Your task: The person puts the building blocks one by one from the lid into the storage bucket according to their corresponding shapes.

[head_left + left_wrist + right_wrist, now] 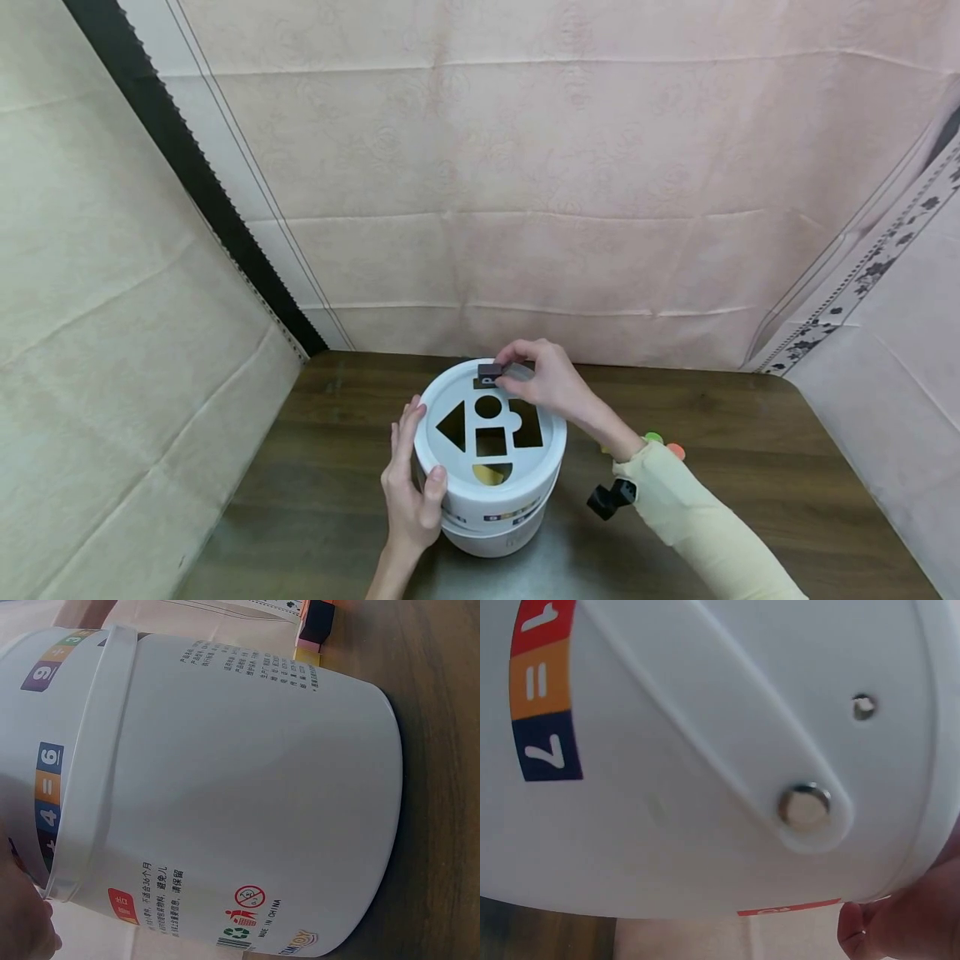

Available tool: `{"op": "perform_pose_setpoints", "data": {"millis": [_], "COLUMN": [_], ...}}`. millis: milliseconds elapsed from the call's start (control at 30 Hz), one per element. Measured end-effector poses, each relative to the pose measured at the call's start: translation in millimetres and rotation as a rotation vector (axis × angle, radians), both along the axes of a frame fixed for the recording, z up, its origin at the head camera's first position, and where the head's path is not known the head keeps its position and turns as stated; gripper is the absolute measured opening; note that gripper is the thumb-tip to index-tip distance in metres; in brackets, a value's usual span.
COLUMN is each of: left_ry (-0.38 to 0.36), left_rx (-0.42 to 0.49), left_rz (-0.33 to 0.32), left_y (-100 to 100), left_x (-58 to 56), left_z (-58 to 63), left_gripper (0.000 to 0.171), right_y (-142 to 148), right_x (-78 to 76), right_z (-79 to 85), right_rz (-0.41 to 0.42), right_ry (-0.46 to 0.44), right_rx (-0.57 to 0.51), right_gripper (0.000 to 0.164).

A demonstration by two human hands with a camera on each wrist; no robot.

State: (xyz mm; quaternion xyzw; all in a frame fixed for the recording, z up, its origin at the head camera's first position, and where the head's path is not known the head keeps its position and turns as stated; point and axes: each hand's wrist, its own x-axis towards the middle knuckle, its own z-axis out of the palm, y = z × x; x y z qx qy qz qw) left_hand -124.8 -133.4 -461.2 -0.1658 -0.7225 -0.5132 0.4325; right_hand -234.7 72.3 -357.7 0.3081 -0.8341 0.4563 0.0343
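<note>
On table [750, 500], white bucket [491, 500] steadied by left hand [411, 492], fingers curled on near-left rim. Right hand [543, 383] pinches dark block [490, 371] over far lid slot, probably square, lining it up.

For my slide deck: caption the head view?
Right hand pinches dark block over white bucket's shape-sorter lid; left hand grips it.

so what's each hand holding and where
Right hand pinches a dark block by its near end, over the bucket lid. Left hand grips the bucket's rim and side.
</note>
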Motion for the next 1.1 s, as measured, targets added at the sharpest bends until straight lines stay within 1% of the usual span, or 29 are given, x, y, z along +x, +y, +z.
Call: {"op": "perform_pose_setpoints", "data": {"millis": [200, 567, 867, 1000, 1100], "left_ry": [0.015, 0.021, 0.028, 0.031, 0.037], "left_rx": [0.002, 0.003, 0.012, 0.01, 0.009], "left_rz": [0.002, 0.007, 0.009, 0.012, 0.012], "left_y": [0.1, 0.7, 0.6, 0.8, 1.1], "left_x": [-0.8, -0.2, 0.0, -0.6, -1.4], "left_z": [-0.3, 0.2, -1.0, -1.2, -1.0], "left_gripper": [0.062, 0.061, 0.061, 0.061, 0.061], "right_y": [-1.2, -0.3, -0.8, -0.2, 3.1], "right_x": [1.3, 2.7, 4.6, 5.3, 5.5], "right_z": [-0.6, -3.9, -7.6, -7.8, -6.5], "right_rz": [-0.001, 0.007, 0.016, 0.015, 0.012], "right_ry": [0.051, 0.102, 0.212, 0.21, 0.19], "right_rx": [0.014, 0.023, 0.07, 0.076, 0.062], "right_gripper": [0.018, 0.018, 0.015, 0.015, 0.015]}}
